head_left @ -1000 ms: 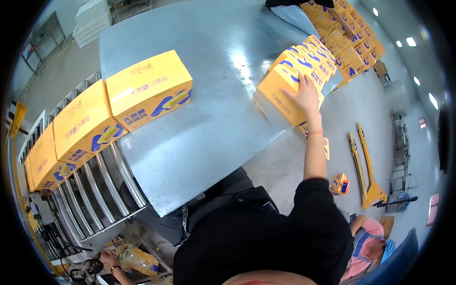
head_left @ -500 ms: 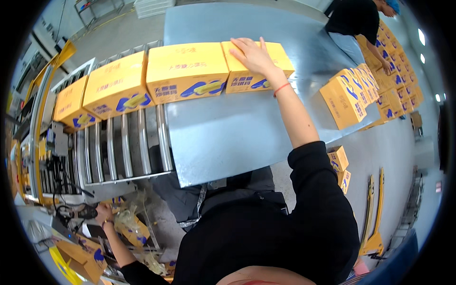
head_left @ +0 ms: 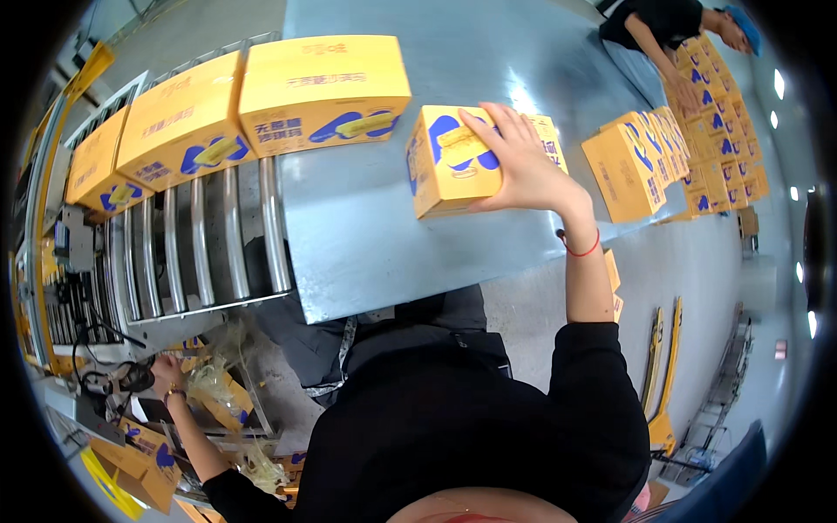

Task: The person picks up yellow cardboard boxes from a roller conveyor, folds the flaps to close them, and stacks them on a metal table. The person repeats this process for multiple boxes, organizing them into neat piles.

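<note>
My right hand (head_left: 523, 170) grips a yellow carton (head_left: 436, 174) with blue pictures, its fingers over the top and thumb down the near side, on the grey steel table (head_left: 392, 261). To the left, a row of similar cartons (head_left: 318, 96) runs from the tabletop onto a roller conveyor (head_left: 231, 244). A slanted row of more cartons (head_left: 615, 166) sits at the table's right side. My left hand (head_left: 164, 375), low at the left, is closed beside a black fitting (head_left: 135, 379) on the machinery; what it holds is too small to make out.
A co-worker (head_left: 654, 39) in black bends at the upper right beside many stacked cartons (head_left: 724, 139). A yellow pallet jack (head_left: 664, 366) stands on the floor at the right. Open cartons (head_left: 131, 466) and clear plastic (head_left: 218, 392) lie below the conveyor at lower left.
My right hand has moved from the right-hand cartons to the left row, then back rightward and nearer with a carton, which now stands apart from that row and turned. The view has shifted.
</note>
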The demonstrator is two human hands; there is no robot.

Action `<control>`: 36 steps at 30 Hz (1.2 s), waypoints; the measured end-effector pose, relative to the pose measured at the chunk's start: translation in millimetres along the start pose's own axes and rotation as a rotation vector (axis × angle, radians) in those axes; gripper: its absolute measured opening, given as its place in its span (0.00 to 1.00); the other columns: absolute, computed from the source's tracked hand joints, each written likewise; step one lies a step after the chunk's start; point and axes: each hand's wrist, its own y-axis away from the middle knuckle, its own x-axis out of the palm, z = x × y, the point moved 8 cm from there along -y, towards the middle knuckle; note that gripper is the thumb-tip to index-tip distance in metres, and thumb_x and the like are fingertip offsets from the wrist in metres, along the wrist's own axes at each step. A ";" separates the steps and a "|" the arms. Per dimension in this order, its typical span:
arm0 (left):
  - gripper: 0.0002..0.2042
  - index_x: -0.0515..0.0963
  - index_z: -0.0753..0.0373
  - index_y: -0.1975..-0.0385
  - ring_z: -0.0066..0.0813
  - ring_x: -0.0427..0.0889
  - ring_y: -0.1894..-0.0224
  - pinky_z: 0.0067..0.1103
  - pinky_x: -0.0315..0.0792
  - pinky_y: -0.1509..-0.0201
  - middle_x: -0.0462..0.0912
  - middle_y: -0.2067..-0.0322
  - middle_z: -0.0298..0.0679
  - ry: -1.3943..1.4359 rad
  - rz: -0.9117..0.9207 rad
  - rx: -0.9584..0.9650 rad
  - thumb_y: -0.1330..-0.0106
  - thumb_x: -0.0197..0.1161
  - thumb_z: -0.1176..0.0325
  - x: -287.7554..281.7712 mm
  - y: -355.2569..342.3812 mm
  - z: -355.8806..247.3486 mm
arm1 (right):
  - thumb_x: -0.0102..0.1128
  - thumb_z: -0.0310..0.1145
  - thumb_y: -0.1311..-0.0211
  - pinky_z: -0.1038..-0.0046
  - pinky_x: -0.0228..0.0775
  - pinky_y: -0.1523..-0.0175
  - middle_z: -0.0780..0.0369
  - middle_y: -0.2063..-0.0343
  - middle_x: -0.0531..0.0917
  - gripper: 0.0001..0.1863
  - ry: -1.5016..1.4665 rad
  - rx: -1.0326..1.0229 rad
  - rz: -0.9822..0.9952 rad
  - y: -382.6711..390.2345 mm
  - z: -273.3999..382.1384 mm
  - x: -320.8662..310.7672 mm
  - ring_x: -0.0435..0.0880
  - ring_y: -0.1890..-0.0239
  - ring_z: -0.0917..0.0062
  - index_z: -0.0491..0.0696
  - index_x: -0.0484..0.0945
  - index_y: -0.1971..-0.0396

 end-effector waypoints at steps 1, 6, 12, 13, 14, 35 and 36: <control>0.15 0.84 0.61 0.69 0.51 0.85 0.66 0.41 0.78 0.64 0.84 0.69 0.49 -0.012 0.038 -0.024 0.37 0.57 0.56 2.2 0.8 -2.6 | 0.78 0.58 0.65 0.47 0.45 0.27 0.46 0.34 0.60 0.60 0.026 0.035 -0.008 4.5 -0.9 -0.1 0.54 0.30 0.47 0.56 0.58 0.28; 0.15 0.84 0.59 0.67 0.51 0.85 0.62 0.42 0.79 0.60 0.86 0.67 0.47 -0.034 0.084 -0.107 0.36 0.58 0.54 0.5 10.2 6.6 | 0.74 0.62 0.60 0.48 0.49 0.29 0.46 0.37 0.63 0.57 0.127 0.264 -0.125 62.0 -26.4 -0.4 0.57 0.32 0.48 0.50 0.61 0.31; 0.18 0.81 0.64 0.75 0.52 0.84 0.68 0.43 0.76 0.64 0.83 0.73 0.51 -0.061 -0.036 -0.020 0.36 0.58 0.54 35.1 -12.4 35.6 | 0.65 0.64 0.48 0.54 0.58 0.32 0.45 0.39 0.70 0.49 0.321 0.890 -0.305 164.0 -176.3 -29.0 0.66 0.35 0.50 0.44 0.66 0.35; 0.18 0.81 0.64 0.74 0.53 0.84 0.67 0.43 0.77 0.64 0.84 0.72 0.51 -0.061 -0.049 -0.018 0.36 0.58 0.54 38.5 -11.6 42.7 | 0.64 0.66 0.48 0.52 0.58 0.33 0.47 0.38 0.69 0.49 0.211 0.984 -0.277 172.9 -206.5 -32.7 0.65 0.33 0.52 0.44 0.66 0.35; 0.18 0.81 0.64 0.74 0.53 0.84 0.66 0.44 0.77 0.63 0.84 0.71 0.51 -0.058 -0.062 -0.021 0.36 0.57 0.54 40.1 -8.4 48.3 | 0.63 0.66 0.46 0.53 0.58 0.33 0.48 0.37 0.69 0.48 0.324 0.985 -0.271 179.0 -230.0 -33.9 0.64 0.33 0.53 0.44 0.67 0.35; 0.14 0.83 0.65 0.76 0.51 0.84 0.69 0.41 0.78 0.62 0.83 0.74 0.51 0.047 -0.130 -0.068 0.40 0.60 0.60 -13.1 12.3 4.1 | 0.65 0.48 0.40 0.57 0.67 0.44 0.51 0.55 0.81 0.24 0.016 0.025 -0.186 -161.8 -7.3 -11.4 0.75 0.46 0.58 0.42 0.77 0.55; 0.14 0.83 0.65 0.76 0.51 0.84 0.68 0.41 0.78 0.62 0.83 0.73 0.52 0.042 -0.152 -0.061 0.39 0.60 0.60 -11.3 15.4 7.9 | 0.71 0.42 0.48 0.63 0.69 0.47 0.50 0.56 0.80 0.24 0.088 0.035 -0.239 -131.8 1.8 -25.9 0.75 0.48 0.56 0.42 0.76 0.56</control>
